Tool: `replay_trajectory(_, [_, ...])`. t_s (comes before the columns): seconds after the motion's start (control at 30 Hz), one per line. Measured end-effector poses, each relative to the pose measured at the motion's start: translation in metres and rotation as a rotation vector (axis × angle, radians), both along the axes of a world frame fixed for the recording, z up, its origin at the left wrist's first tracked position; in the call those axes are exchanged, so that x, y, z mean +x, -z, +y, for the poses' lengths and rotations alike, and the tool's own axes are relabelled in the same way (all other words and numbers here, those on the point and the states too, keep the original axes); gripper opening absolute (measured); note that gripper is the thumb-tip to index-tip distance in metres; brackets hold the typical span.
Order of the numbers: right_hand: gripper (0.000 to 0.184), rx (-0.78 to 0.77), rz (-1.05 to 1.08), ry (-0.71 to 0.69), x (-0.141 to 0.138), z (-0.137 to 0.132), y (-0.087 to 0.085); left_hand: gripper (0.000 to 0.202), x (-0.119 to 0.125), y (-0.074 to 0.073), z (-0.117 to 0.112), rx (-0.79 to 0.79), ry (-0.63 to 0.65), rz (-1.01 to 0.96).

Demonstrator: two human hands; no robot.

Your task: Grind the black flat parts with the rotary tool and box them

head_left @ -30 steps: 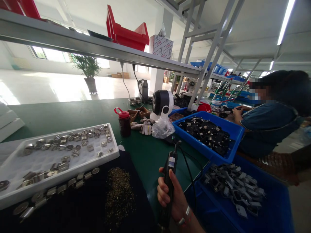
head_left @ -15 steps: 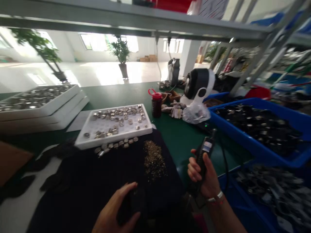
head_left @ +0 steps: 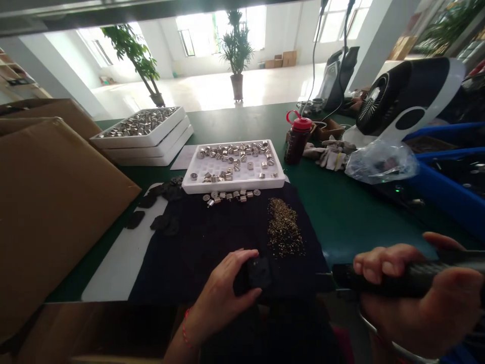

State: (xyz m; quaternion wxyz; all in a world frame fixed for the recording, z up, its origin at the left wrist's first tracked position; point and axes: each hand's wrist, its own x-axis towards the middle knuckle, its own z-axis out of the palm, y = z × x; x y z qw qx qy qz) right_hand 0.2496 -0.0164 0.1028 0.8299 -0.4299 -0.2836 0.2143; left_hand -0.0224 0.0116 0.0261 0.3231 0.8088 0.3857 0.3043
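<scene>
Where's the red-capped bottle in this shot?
In the head view, the red-capped bottle stands on the green bench, just right of the white foam tray and left of the work gloves.

Rotary tool now level instead of upright, gripped in right hand, tip pointing left toward black part. Left hand higher up the black mat, fingers over that part. Newly in view at left: brown cardboard sheet. Gone from frame: seated co-worker.
</scene>
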Motion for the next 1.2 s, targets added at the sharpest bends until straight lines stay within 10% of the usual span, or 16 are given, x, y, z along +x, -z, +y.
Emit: replay_trajectory(1.2, [0.039, 0.069, -0.174, 0.117, -0.032, 0.037, 0.015, 0.076, 0.002, -0.004, -0.002, -0.047, 0.001, 0.005])
